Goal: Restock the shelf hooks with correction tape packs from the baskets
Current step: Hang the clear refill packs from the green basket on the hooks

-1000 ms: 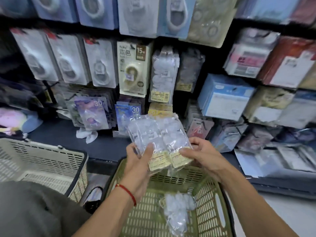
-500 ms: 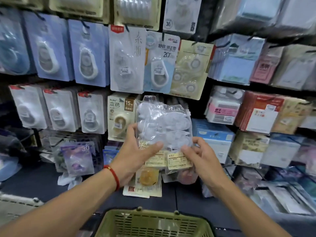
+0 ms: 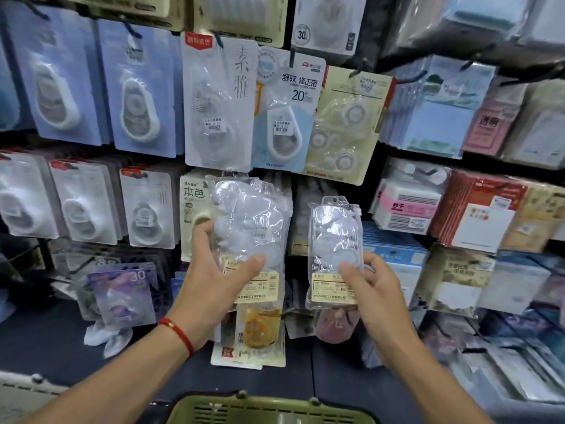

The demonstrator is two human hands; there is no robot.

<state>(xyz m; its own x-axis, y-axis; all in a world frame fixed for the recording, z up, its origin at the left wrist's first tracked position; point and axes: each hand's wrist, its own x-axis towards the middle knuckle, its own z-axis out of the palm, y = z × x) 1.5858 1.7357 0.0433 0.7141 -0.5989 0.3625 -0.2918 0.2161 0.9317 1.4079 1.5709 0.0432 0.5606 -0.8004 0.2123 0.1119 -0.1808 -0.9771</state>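
My left hand point(image 3: 214, 270) grips a stack of clear bags of white correction tapes point(image 3: 249, 221), thumb across the front, held up against the middle row of the hook wall. My right hand point(image 3: 371, 286) pinches a single clear bag of the same tapes point(image 3: 334, 237) by its yellow label, a little to the right and apart from the stack. Both are raised in front of hanging carded correction tape packs point(image 3: 214, 102). The hook behind the held bags is hidden.
The green basket's rim point(image 3: 269, 408) shows at the bottom centre, a white basket's edge point(image 3: 24, 387) at bottom left. Sticky note pads and boxed goods point(image 3: 406, 206) hang to the right. A dark shelf ledge point(image 3: 46, 338) runs below the hooks.
Both hands rose from the green basket to the hook wall with the bags. The right hand has since pulled one bag off to the right of the stack.
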